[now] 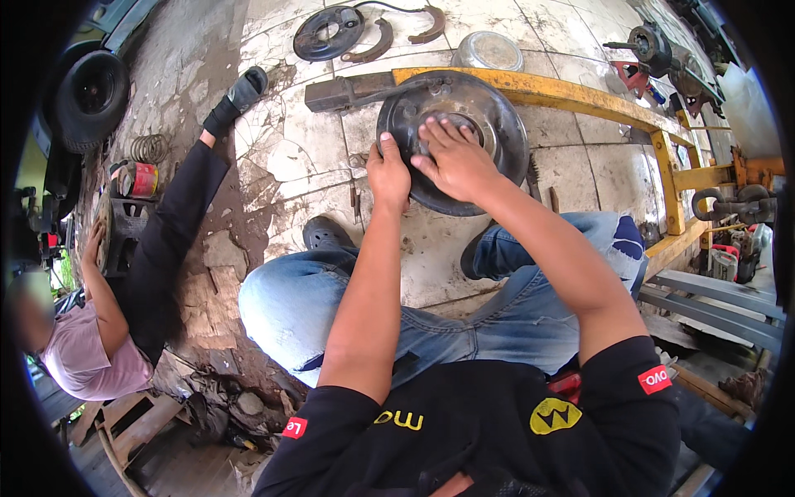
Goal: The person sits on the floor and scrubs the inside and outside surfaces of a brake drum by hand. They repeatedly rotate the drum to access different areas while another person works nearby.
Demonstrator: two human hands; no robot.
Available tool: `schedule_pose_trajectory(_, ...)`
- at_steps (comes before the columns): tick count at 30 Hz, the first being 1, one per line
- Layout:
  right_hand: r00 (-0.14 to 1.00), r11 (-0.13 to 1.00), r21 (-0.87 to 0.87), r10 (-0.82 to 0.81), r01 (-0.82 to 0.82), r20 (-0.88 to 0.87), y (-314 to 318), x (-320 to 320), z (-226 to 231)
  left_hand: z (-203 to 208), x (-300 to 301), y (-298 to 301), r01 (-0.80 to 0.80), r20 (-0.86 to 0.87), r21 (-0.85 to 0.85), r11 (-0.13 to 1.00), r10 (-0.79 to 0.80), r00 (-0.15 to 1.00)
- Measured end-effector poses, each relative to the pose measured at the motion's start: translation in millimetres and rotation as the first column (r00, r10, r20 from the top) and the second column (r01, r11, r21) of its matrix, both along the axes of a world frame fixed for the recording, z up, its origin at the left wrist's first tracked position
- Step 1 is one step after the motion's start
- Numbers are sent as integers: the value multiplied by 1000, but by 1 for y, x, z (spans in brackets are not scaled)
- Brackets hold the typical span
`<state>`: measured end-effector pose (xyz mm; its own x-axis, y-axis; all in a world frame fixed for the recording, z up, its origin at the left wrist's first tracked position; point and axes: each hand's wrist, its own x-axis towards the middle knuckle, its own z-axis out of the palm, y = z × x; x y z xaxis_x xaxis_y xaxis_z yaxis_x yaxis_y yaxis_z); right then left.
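A dark round brake backing plate [507, 157] with a raised hub in its middle lies before me, against a yellow metal frame [571, 93]. At its left rim is my left hand [389, 171], thumb on the near face and the other fingers mostly hidden behind the edge; it is closed on the rim. My right hand [458, 163] rests flat across the plate beside the hub, fingers stretched out and thumb apart. No tool shows in either hand.
Beyond the frame lie another backing plate [329, 33], curved brake shoes [373, 45] and a round metal drum [489, 52]. A coworker in a pink shirt [87, 352] sits at left, one leg stretched toward me. Tires [91, 95] and a coil spring [149, 148] are there too.
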<state>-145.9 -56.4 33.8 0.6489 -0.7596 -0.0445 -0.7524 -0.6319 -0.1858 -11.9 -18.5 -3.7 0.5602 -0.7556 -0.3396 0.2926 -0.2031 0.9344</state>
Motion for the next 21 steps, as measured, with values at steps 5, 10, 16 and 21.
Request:
schedule_pose_trajectory(5,987,986,42,161,-162,19,0,-20,3,-10,7,-3,45,-100,-73,996,-52,994)
schedule_pose_trajectory(10,921,919,77,390,-388,-10,7,-53,8,-11,7,1,6,-62,-66,998,-10,998)
schedule_pose_trajectory(16,936,936,115,342,-332,-85,13,-69,12,4,-4,0,13,-71,-63,998,-17,997)
schedule_pose_trajectory(21,950,945,135,308,-298,-60,17,-42,5,5,3,2,-22,-24,-50,998,21,999)
